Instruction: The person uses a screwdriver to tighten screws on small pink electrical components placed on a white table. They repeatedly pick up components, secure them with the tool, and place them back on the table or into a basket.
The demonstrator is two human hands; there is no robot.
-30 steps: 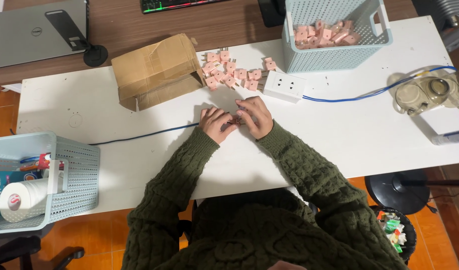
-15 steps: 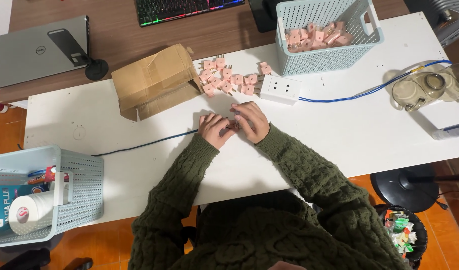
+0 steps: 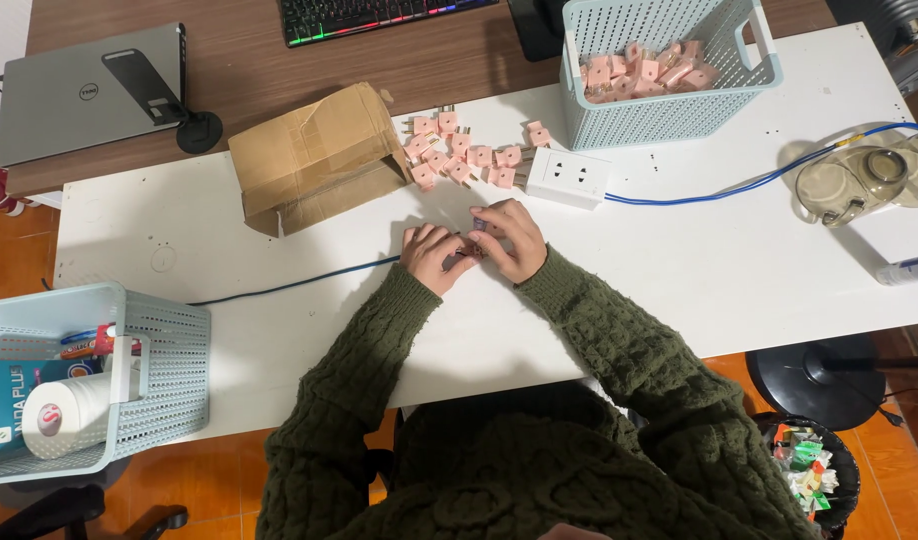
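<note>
Seen from the head camera, the person's two hands meet just above the middle of the frame, on the white desk point(image 3: 679, 270). The left hand point(image 3: 434, 257) lies knuckles up with its fingers curled toward the right hand point(image 3: 507, 238), whose fingers bend down and inward. Between the fingertips of both hands a small pink plug adapter point(image 3: 475, 240) is pinched; only a sliver of it shows, so its exact pose cannot be told. Both forearms wear a dark green knitted sleeve point(image 3: 589, 320).

Just above the hands lies a loose heap of pink adapters point(image 3: 459, 155) with metal pins, spread on the desk. Touching the right end of that heap sits a white socket block point(image 3: 567, 178), from which a blue cable point(image 3: 739, 185) runs to the right edge of the frame. Another stretch of blue cable point(image 3: 289, 285) leads left from beneath the left hand. To the upper left of the hands a torn cardboard box point(image 3: 314, 155) lies on its side. At the upper right a pale blue basket point(image 3: 669, 110) holds more pink adapters. Another pale blue basket point(image 3: 169, 370) at the lower left, overhanging the desk's edge, holds a white roll and a blue carton. Along the top, on a brown desk point(image 3: 259, 60), rest a closed grey laptop point(image 3: 79, 95) and a keyboard point(image 3: 369, 15).
</note>
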